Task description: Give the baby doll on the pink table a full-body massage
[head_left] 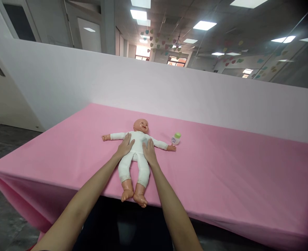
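A baby doll (138,150) with a white cloth body lies face up on a pink-covered table (216,174). Its arms are stretched out sideways and its bare feet reach the table's front edge. My left hand (125,146) rests on one side of the doll's torso, fingers extended toward its chest. On the opposite side of the torso lies my right hand (149,152), its fingers also stretched out. Just beyond the doll's hand on the right stands a small jar (176,138) with a green lid, apart from both my hands.
Behind the table runs a low white wall (195,97) with glass above it. A door (7,94) with a metal handle is at the left. The pink cloth hangs over the table's front edge. Ceiling lights and hanging heart decorations show beyond the glass.
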`<state>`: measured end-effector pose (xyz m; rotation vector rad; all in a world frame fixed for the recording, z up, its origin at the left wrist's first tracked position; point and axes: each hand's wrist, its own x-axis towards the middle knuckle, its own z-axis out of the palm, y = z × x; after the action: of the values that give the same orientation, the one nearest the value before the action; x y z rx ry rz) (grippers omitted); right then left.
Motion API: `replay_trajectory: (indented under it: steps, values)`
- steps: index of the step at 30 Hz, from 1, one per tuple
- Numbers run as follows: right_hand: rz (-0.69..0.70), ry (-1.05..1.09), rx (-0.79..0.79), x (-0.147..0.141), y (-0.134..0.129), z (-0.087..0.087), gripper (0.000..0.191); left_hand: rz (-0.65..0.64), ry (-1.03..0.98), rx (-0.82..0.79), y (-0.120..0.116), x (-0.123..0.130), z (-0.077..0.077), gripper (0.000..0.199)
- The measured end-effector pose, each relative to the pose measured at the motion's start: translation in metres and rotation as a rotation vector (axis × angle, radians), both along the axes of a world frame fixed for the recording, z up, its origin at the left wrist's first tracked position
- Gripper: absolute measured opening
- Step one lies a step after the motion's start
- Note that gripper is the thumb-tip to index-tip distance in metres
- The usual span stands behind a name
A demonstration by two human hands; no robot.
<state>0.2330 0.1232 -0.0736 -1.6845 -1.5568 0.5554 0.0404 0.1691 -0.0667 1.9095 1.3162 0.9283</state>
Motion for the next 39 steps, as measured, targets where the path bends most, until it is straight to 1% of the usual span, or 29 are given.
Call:
replay_trajectory:
  steps: [2,4,5,7,9,10,12,14,16,19,21,24,27,30,32,34,36,39]
  values:
    - [-0.009,-0.043,0.004,0.001,-0.005,0.007,0.084,0.007,0.0,0.054,-0.005,-0.003,0.005,0.065]
    - [0.034,-0.131,0.076,0.0,-0.012,0.017,0.074,-0.019,0.034,0.166,-0.014,-0.006,0.013,0.058]
    - [0.093,-0.177,0.132,-0.002,-0.015,0.022,0.069,-0.053,0.061,0.236,-0.019,-0.006,0.017,0.054]
    - [0.255,-0.245,0.23,-0.007,-0.019,0.032,0.062,-0.139,0.11,0.376,-0.03,-0.004,0.025,0.05]
    - [0.38,-0.284,0.243,-0.013,-0.02,0.037,0.063,-0.188,0.143,0.454,-0.038,0.002,0.028,0.053]
    - [0.4,-0.306,0.214,-0.016,-0.019,0.039,0.066,-0.199,0.164,0.466,-0.039,0.006,0.028,0.055]
    - [0.386,-0.351,0.121,-0.02,-0.015,0.039,0.072,-0.209,0.23,0.447,-0.037,0.013,0.026,0.058]
    - [0.353,-0.388,0.043,-0.02,-0.009,0.038,0.073,-0.217,0.292,0.398,-0.03,0.019,0.025,0.062]
    - [0.335,-0.409,0.023,-0.018,-0.001,0.037,0.071,-0.208,0.306,0.34,-0.02,0.023,0.025,0.067]
    - [0.32,-0.397,0.046,-0.014,0.011,0.037,0.069,-0.198,0.271,0.257,-0.003,0.026,0.027,0.071]
    - [0.279,-0.352,0.059,-0.011,0.018,0.034,0.069,-0.189,0.239,0.205,0.008,0.025,0.025,0.073]
    - [0.165,-0.233,0.047,-0.005,0.024,0.025,0.076,-0.167,0.17,0.124,0.021,0.019,0.016,0.076]
    - [0.091,-0.089,0.014,0.003,0.02,0.016,0.088,-0.136,0.096,0.027,0.023,0.008,0.006,0.082]
    - [0.095,0.007,-0.026,0.011,0.005,0.013,0.098,-0.154,0.065,-0.031,0.01,-0.009,0.003,0.086]
    - [0.114,0.043,-0.061,0.014,-0.009,0.015,0.099,-0.187,0.07,-0.043,-0.005,-0.02,0.006,0.086]
    - [0.112,0.056,-0.063,0.015,-0.023,0.022,0.097,-0.18,0.093,-0.024,-0.022,-0.028,0.014,0.083]
    - [0.1,0.037,-0.003,0.012,-0.035,0.031,0.089,-0.135,0.128,0.056,-0.04,-0.029,0.023,0.076]
    - [0.138,-0.035,0.123,0.0,-0.046,0.043,0.073,-0.106,0.189,0.264,-0.06,-0.02,0.035,0.063]
